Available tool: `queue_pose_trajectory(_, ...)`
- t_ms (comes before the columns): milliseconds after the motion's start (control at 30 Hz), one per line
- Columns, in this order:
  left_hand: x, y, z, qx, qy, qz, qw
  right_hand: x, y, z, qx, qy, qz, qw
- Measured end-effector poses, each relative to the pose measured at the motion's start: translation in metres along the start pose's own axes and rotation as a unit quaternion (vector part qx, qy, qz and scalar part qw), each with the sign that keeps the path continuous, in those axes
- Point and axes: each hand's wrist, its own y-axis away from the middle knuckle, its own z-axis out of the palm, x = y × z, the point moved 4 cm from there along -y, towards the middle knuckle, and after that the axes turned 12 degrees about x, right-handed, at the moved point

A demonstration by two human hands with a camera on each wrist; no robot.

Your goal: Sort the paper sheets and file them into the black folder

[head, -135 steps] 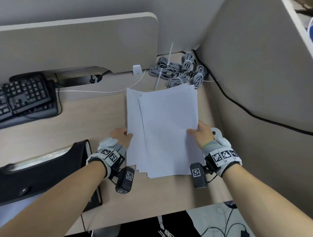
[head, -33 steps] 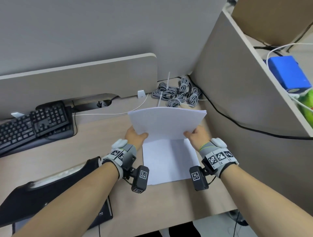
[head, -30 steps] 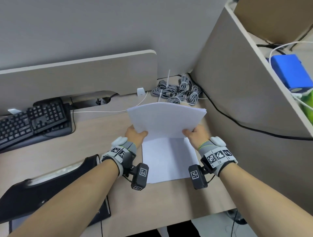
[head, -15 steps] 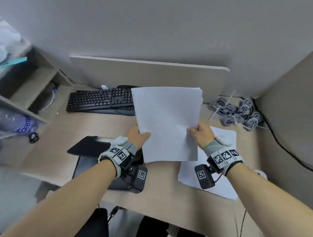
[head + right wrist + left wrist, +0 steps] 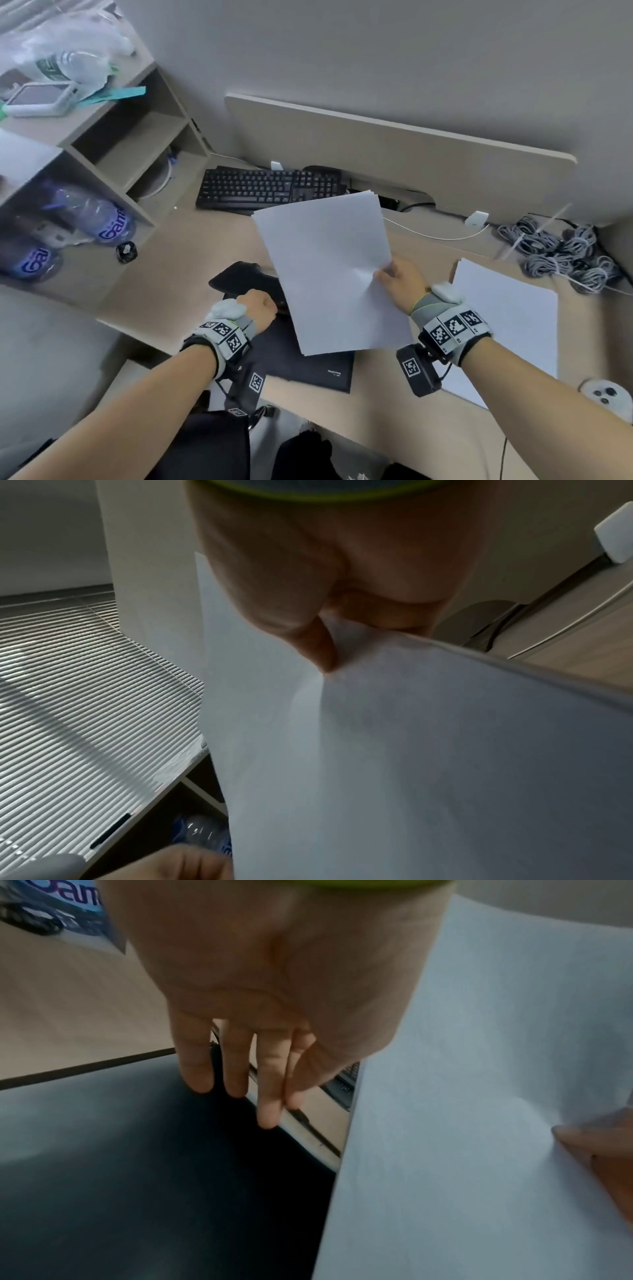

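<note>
My left hand (image 5: 257, 306) is nearest, low over the black folder (image 5: 301, 356); in the left wrist view its fingers (image 5: 232, 1066) hang straight, tips at the folder's dark cover, holding nothing. One folder, lying flat at the near edge of the counter (image 5: 171, 267), its upper flap raised behind my knuckles. My right hand (image 5: 397, 282) pinches the right edge of the stack of paper sheets (image 5: 329, 270), thumb on top, fingers beneath; the paper dimples at the pinch. The stack is held in the air, tilted, over the folder's right half, its far corner covering the keyboard's right end. Sheet count not readable; several edges fan at the top corner.

A second lot of white paper (image 5: 513, 315) lies flat on the counter to my right, near the front edge, apart from the held stack. Bare counter lies left of the folder.

Farther out: one black keyboard (image 5: 260, 188) against the divider panel (image 5: 394, 150); one white cable (image 5: 435, 234) to a white plug; a heap of grey coiled cables (image 5: 561, 253) in the right corner. At left, a shelf unit (image 5: 137, 144) with two labelled water bottles (image 5: 92, 216) beneath, and one small black object (image 5: 126, 251) in front.
</note>
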Motion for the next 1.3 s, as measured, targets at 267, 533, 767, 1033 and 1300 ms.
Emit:
queue_pose_trajectory(267,0.019,-0.073,-0.057,0.039,0.062,0.133,0.988,-0.036,-0.037,0.044,0.048,0.074,0.010,0.996)
queue_pose_trajectory(533,-0.008,-0.120,-0.020,-0.036,-0.025,0.165,0.985,-0.046,-0.065,0.078,0.007,0.161,-0.003,0.987)
queue_pose_trajectory(767,-0.022,-0.124,0.015,-0.096,-0.117,0.243,0.958,-0.041,-0.086,0.103,-0.034,0.211,0.028,0.977)
queue_pose_trajectory(1033,0.003,-0.110,-0.023,-0.015,-0.118,0.261,0.958,-0.071,-0.101,0.071,0.029,0.215,-0.001,0.976)
queue_pose_trajectory(1300,0.033,-0.100,-0.095,0.115,-0.169,0.239,0.949,-0.152,-0.107,0.005,0.101,0.142,-0.096,0.980)
